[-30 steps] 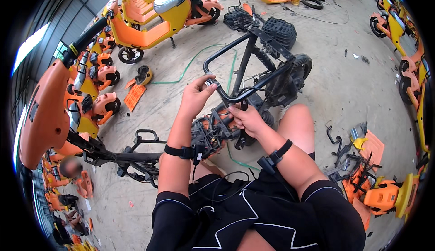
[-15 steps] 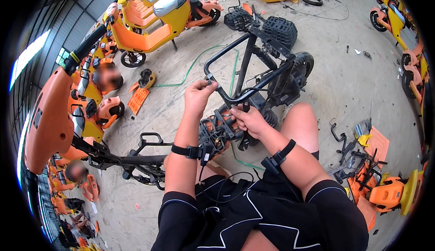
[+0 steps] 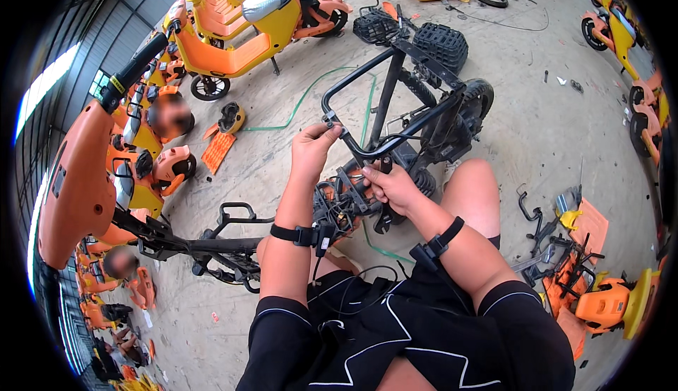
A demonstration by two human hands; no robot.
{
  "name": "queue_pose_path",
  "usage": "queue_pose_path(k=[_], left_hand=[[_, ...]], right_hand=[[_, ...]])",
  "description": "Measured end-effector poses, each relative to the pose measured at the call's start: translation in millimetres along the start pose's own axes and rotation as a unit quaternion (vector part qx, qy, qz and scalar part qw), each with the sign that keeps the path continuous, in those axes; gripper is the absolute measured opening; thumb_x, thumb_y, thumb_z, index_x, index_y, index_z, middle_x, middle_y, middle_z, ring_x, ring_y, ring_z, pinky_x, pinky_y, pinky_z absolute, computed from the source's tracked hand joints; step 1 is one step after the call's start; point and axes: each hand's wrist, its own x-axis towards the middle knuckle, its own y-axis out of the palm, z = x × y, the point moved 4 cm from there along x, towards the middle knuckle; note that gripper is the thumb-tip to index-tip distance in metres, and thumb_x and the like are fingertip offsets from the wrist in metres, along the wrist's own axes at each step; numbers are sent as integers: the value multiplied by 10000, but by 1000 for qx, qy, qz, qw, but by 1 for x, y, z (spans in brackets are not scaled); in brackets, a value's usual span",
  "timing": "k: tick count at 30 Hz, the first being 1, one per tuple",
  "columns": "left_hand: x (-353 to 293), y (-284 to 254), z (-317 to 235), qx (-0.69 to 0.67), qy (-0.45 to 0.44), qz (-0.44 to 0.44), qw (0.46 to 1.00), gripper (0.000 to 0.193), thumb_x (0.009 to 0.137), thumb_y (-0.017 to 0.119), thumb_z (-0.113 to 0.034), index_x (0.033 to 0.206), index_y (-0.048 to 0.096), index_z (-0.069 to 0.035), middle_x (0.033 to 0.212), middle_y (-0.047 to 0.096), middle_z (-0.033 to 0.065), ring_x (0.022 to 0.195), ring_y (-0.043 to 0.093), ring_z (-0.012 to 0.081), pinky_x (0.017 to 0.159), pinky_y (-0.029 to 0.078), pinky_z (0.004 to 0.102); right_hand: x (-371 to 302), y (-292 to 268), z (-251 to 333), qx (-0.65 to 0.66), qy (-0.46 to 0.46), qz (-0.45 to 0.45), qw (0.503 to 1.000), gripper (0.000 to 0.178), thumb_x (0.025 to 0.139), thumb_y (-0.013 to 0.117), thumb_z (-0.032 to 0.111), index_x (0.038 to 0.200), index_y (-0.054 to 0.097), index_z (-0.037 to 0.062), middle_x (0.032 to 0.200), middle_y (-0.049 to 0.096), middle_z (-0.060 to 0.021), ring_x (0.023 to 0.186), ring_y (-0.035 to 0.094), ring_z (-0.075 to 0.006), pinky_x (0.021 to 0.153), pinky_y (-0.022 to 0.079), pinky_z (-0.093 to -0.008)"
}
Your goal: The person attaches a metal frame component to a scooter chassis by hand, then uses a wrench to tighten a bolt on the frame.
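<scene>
1. Left hand [image 3: 314, 149] changes its hold: its forefinger, stretched along the black tube loop [image 3: 422, 124] one second earlier, now sits drawn in beside the thumb.
2. Left hand state: thumb and forefinger tips pressed together against the loop's left side, just beside a small metal fitting [image 3: 329, 117] on it. Whether a loose part lies between the tips is too small to tell.
3. Right hand [image 3: 392, 189] remains closed around a dark tool [image 3: 386, 164] just below the loop's near bend. Contact between tool and loop cannot be confirmed.
4. Assessment: the change appears to be a finer fingertip hold, with the work remaining at the loop; the tool stays in hand throughout.
5. Below the loop: exposed wiring [image 3: 333, 204] on the stripped scooter chassis. Right of the loop: its rear wheel [image 3: 480, 96].
6. Above the loop: a black basket [image 3: 439, 50]. Left of the loop: green strap [image 3: 281, 124] on the floor, then a yellow helmet [image 3: 236, 118] near an orange panel [image 3: 218, 153].
7. Well apart from the loop, lower right: a heap of removed parts [image 3: 565, 278].
</scene>
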Motion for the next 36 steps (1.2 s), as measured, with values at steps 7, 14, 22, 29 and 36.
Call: queue_pose_path(k=[7, 14, 22, 29, 36], left_hand=[[-2, 5, 0, 44, 5, -49, 998, 224, 850, 819, -164, 971, 725, -1, 731, 571, -69, 669, 439, 26, 589, 342, 204], [0, -1, -3, 46, 31, 21, 998, 216, 869, 799, -169, 984, 724, -3, 704, 556, -72, 640, 427, 25, 556, 329, 218], [4, 0, 7, 47, 35, -41, 997, 225, 845, 824, -163, 964, 720, -2, 668, 524, -83, 601, 397, 24, 537, 302, 219], [0, 4, -6, 74, 50, -5, 996, 250, 836, 820, -137, 1022, 730, 3, 646, 430, -102, 589, 350, 22, 530, 289, 219], [1, 1, -4, 74, 25, -38, 996, 217, 840, 816, -147, 952, 725, 15, 654, 468, -90, 600, 381, 22, 528, 300, 223]], right_hand=[[0, 2, -1, 9, -2, -3, 1000, 216, 968, 677, 237, 1010, 596, 41, 812, 600, -12, 538, 458, -46, 426, 337, -210], [-1, -1, -2, 9, 2, 0, 1000, 210, 972, 669, 232, 1006, 601, 37, 812, 595, -16, 537, 456, -44, 423, 331, -212], [0, 2, -4, 9, 11, -5, 1000, 217, 969, 675, 240, 989, 608, 34, 809, 592, -11, 530, 451, -43, 422, 330, -214], [1, 5, -5, 7, 0, -12, 1000, 226, 961, 686, 253, 970, 611, 40, 765, 582, 1, 520, 443, -40, 420, 328, -218], [2, 0, -10, 2, 9, -11, 1000, 210, 965, 679, 246, 947, 593, 56, 763, 580, 2, 490, 431, -47, 415, 328, -220]])
